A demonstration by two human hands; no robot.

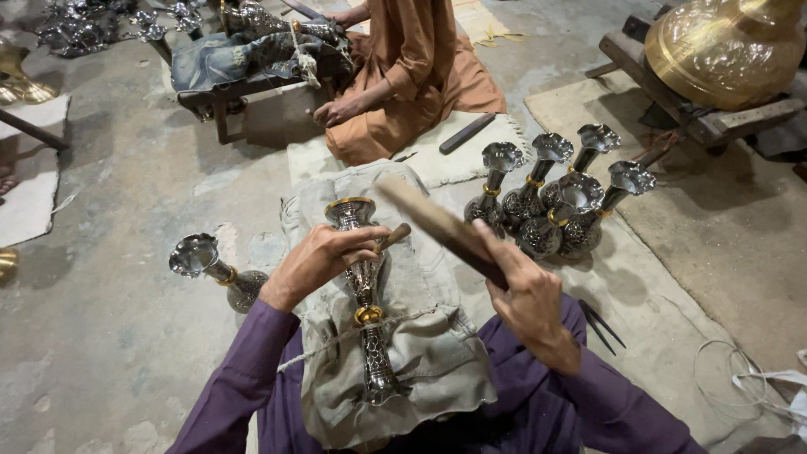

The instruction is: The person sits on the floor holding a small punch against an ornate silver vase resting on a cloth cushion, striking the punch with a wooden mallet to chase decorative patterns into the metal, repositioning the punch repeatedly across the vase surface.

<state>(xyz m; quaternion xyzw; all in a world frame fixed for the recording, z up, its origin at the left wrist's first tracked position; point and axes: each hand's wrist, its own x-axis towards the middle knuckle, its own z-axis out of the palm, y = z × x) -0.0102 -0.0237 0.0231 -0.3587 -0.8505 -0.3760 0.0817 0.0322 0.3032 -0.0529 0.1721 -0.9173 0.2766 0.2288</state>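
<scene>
The silver vase [367, 294] lies lengthwise on a grey cloth pad [420, 336] near the middle, its gold-rimmed mouth pointing far. The left hand [324, 261] curls over the neck, fingers pinching a small punch [393, 237] against the metal. The right hand [530, 298] wraps closed around a wooden mallet [437, 225], raised just right of the punch.

To work this well, I would judge the punch tip needs to sit firmly on the pattern before each blow — light, even taps, with the left palm pinning the vase so it cannot roll. Finished vases [555, 197] cluster to the far right; another vase [214, 273] lies at left.
</scene>
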